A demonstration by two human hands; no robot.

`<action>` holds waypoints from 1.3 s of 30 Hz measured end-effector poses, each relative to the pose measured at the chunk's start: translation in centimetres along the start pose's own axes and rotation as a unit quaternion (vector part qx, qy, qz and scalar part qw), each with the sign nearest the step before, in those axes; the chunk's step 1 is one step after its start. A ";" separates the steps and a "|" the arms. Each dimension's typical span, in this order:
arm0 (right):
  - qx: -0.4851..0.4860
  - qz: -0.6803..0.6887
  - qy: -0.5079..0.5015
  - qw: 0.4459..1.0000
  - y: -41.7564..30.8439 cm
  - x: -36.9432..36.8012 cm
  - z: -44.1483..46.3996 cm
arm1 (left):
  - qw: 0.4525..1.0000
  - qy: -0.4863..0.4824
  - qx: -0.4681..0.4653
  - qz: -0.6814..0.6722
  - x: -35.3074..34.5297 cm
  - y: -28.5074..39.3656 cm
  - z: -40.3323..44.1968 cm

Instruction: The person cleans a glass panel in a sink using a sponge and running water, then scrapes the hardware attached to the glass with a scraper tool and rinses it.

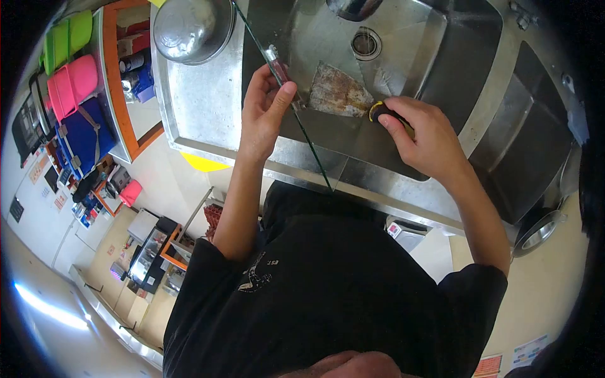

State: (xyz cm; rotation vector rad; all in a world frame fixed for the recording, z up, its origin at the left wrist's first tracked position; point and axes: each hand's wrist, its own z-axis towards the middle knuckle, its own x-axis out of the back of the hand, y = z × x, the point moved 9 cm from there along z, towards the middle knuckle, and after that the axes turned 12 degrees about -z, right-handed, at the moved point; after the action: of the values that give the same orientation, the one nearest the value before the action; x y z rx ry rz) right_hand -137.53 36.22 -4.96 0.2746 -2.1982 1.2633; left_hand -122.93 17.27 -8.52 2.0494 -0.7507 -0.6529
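Observation:
My left hand (268, 113) is closed on a thin pane of glass (315, 154), seen nearly edge-on, with a dark reddish and silvery piece (277, 66) at its upper part by my fingers. My right hand (425, 129) grips the black and yellow handle (380, 111) of a scraper. Its wide, stained, rusty blade (340, 91) points left over the sink, close to the glass; whether they touch I cannot tell. Below both hands lies the steel sink's front edge (378, 183).
A steel bowl (194, 31) sits upside down on the metal drainboard (201, 94) at the left. The sink has a drain (365, 44) and a metal pot (354, 6) at its far side. A second basin (523, 138) is at the right, with a strainer (539, 233) near it.

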 end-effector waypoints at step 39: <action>-0.017 -0.097 0.262 0.960 0.2 2.6 -1.5 | 1.000 0.015 -0.016 0.013 0.8 -0.1 1.0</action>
State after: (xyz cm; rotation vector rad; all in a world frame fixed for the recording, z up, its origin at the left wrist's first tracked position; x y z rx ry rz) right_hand -139.13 37.86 -3.01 0.1175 -1.6943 1.0430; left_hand -123.08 16.24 -9.28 2.0123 -0.7452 -0.6148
